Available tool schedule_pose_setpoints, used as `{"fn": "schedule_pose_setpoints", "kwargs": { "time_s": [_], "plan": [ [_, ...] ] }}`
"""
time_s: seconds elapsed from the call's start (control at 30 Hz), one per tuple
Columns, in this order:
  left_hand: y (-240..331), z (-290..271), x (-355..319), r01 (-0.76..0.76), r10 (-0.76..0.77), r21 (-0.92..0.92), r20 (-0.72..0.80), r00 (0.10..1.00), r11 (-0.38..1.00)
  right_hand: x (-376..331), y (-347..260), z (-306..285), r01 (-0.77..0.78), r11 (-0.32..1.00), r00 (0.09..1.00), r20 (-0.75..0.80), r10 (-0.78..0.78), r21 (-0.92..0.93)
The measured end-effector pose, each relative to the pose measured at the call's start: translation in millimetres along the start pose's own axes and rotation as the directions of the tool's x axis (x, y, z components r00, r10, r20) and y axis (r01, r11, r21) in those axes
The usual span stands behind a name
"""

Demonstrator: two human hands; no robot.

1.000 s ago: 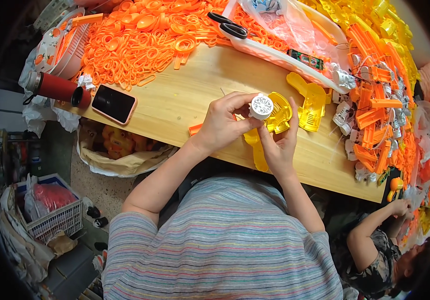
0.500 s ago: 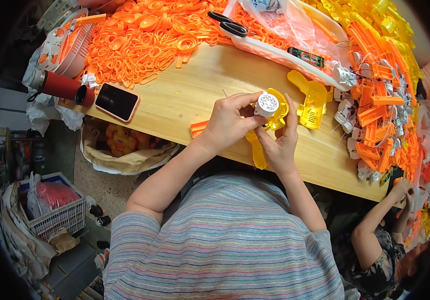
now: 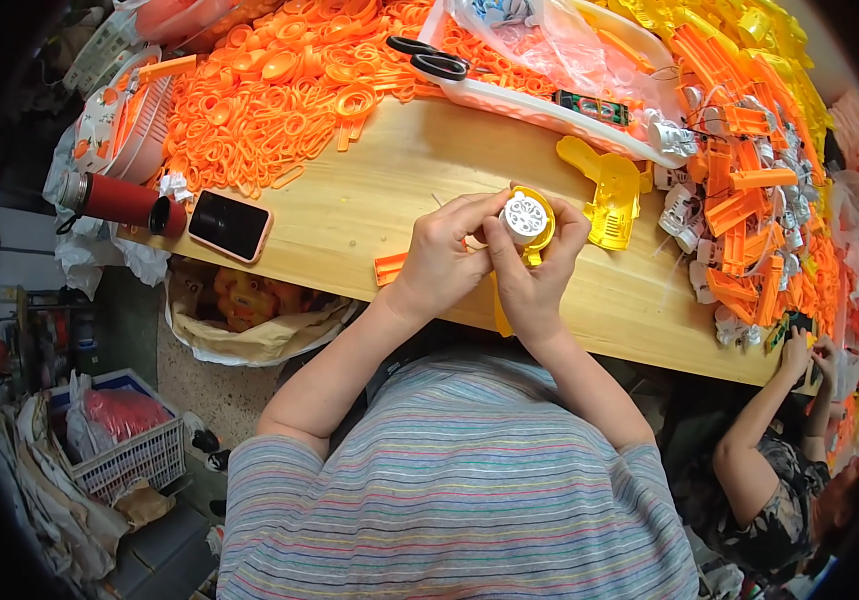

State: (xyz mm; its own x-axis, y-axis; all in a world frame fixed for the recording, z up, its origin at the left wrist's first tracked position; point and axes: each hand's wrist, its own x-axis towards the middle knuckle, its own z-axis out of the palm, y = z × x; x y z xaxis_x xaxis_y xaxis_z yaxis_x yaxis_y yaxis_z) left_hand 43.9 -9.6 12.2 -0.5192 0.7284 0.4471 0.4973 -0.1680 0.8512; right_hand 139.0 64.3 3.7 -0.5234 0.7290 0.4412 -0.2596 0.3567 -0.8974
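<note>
From the head view, my left hand (image 3: 442,262) and right hand (image 3: 538,278) meet just above the near edge of the bench (image 3: 400,190), both pinching one yellow plastic shell (image 3: 540,225) with a white round disc (image 3: 525,214) set in its face. I hold it raised and tilted toward me, fingers around its rim, likely to steady the disc. Another yellow shell (image 3: 605,190) lies just beside, an orange strip (image 3: 391,268) near my left wrist, a phone (image 3: 230,225) further left

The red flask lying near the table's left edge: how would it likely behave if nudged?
The red flask lies on its side, and its round body would probably roll. It sits close to the wooden table's edge, so it could drop off. It looks rigid, unlikely to flex.
</note>
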Motion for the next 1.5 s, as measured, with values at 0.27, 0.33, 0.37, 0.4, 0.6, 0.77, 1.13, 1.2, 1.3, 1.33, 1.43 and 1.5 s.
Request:
{"fn": "schedule_pose_setpoints", "kwargs": {
  "time_s": [0.27, 0.33, 0.37, 0.4, 0.6, 0.77, 1.13, 1.2, 1.3, 1.33, 1.43, 1.5],
  "plan": [
    [3.4, -2.1, 31.5, 0.097, -0.112, 0.068, 0.274, 0.955, 0.993, 4.0, 16.8, -20.1, -0.134, 0.988, 0.989, -0.055, 0.139, 0.079],
    [-0.4, 2.0, 39.3, 0.134, -0.152, 0.079, 0.319, 0.935, 0.988, 4.4, 31.7, -33.8, 0.023, 0.975, 0.999, -0.032, -0.031, -0.222],
    [-7.8, 3.4, 42.6, -0.047, -0.023, 0.202, 0.334, 0.942, 0.978, 4.3, 35.3, -38.0, 0.024, 0.975, 0.999, -0.026, -0.031, -0.22],
    [-13.1, 4.6, 45.7, -0.226, 0.102, 0.313, 0.366, 0.925, 0.922, 4.9, 36.3, -41.2, 0.114, 0.932, 0.993, 0.049, -0.104, -0.343],
    [-17.3, -2.9, 44.6, -0.273, 0.012, 0.478, 0.481, 0.877, 0.835, -0.5, 57.0, -44.1, 0.089, 0.919, 0.977, 0.213, -0.005, -0.384],
    [-19.1, -26.6, 38.0, -0.111, -0.151, 0.591, 0.376, 0.914, 0.799, 6.4, 50.1, -37.5, 0.292, 0.82, 0.95, 0.248, -0.19, -0.493],
    [-27.2, -8.8, 23.8, -0.088, -0.021, 0.543, 0.192, 0.981, 0.835, 2.3, 55.5, -29.9, 0.315, 0.811, 0.947, 0.219, -0.234, -0.493],
    [-28.1, -2.5, 16.5, -0.197, 0.154, 0.575, 0.123, 0.98, 0.794, 2.0, 54.2, -29.4, 0.272, 0.831, 0.96, 0.197, -0.199, -0.485],
    [-27.9, 2.6, -0.2, -0.295, 0.276, 0.599, 0.127, 0.953, 0.745, 2.6, 54.7, -29.7, 0.307, 0.815, 0.95, 0.204, -0.235, -0.492],
    [-28.5, 0.8, -4.8, -0.31, 0.278, 0.606, 0.149, 0.949, 0.732, 2.3, 55.6, -30.0, 0.306, 0.815, 0.951, 0.203, -0.234, -0.493],
    [-28.8, -4.0, -13.7, -0.338, 0.286, 0.63, 0.187, 0.94, 0.7, 1.1, 56.7, -29.0, 0.236, 0.85, 0.969, 0.179, -0.169, -0.472],
    [-29.5, -4.6, -15.6, -0.341, 0.279, 0.628, 0.199, 0.94, 0.699, 1.4, 54.4, -27.2, 0.188, 0.865, 0.98, 0.151, -0.132, -0.464]
  ]
}}
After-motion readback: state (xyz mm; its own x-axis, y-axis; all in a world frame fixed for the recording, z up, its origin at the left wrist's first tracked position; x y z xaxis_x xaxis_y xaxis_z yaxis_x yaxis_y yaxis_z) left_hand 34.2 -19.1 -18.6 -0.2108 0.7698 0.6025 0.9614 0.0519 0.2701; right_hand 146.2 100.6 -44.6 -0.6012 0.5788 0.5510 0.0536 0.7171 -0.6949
